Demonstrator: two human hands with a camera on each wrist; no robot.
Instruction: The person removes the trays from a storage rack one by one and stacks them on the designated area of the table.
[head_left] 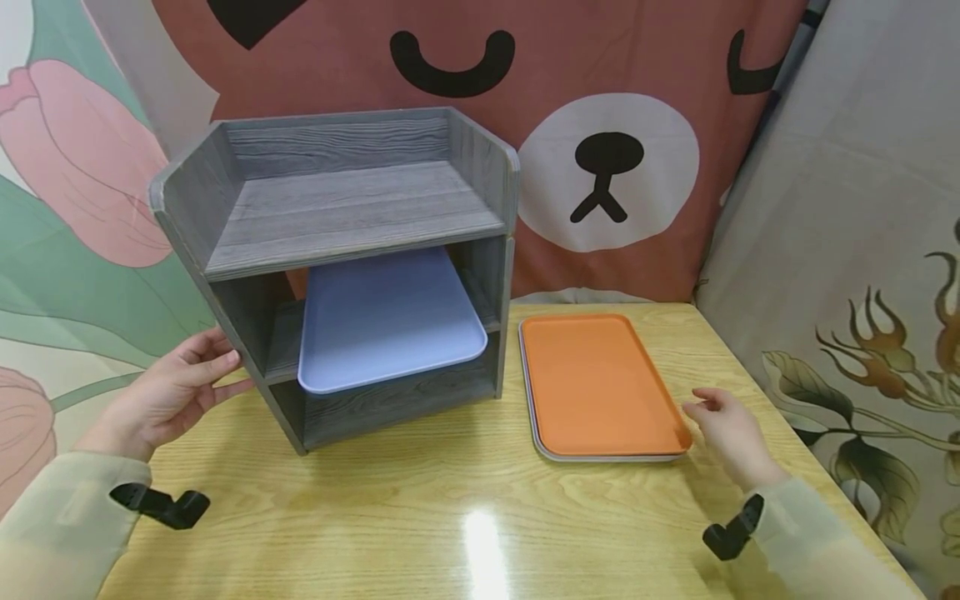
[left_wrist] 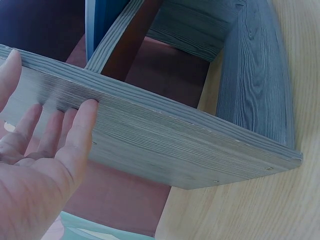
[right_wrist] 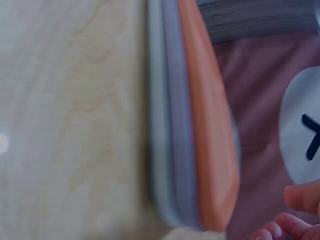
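A grey wood-grain shelf unit (head_left: 360, 208) stands at the left of the table. My left hand (head_left: 183, 383) is at its outer left side, fingertips against the side panel (left_wrist: 150, 130) and thumb near the front edge. A light blue tray (head_left: 390, 325) lies on the middle shelf, its front sticking out over the shelf edge. To the right, an orange tray (head_left: 600, 383) tops a stack, with a lavender tray (right_wrist: 181, 150) and a pale tray (right_wrist: 161, 150) under it. My right hand (head_left: 731, 433) is beside the stack's right front corner, fingers loosely bent and holding nothing.
The wooden table (head_left: 420, 508) runs under everything, with a bright glare spot near its front. Behind hangs a reddish curtain (head_left: 585, 67) with a bear face. A flowered curtain (head_left: 847, 250) borders the right side, and another printed cloth (head_left: 90, 208) the left.
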